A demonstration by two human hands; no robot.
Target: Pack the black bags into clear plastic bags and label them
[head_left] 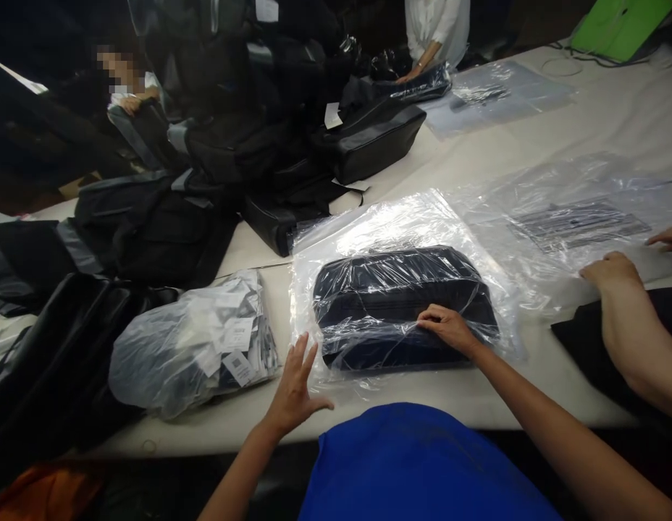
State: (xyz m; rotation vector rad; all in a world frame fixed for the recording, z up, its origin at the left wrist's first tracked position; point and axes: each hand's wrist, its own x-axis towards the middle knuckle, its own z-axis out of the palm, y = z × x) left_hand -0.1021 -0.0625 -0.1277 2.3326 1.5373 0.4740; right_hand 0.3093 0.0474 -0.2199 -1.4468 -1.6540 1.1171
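A black bag (376,300) lies on the table in front of me, inside a clear plastic bag (423,217) whose loose part spreads flat beyond it. My right hand (447,327) rests over the black bag, its fingers pinched on the plastic bag's film near the bag's middle. Left of the plastic's near corner, my left hand (297,387) hovers with fingers spread and thumb out, holding nothing. Close to it on the left sits a translucent bag full of labelled packets (206,340).
Black bags (167,224) are piled at the left and back. To the right, a co-worker's hands (612,271) touch another clear plastic sheet (586,217). Other people stand across the table (531,145). A green panel (621,29) is at the far right.
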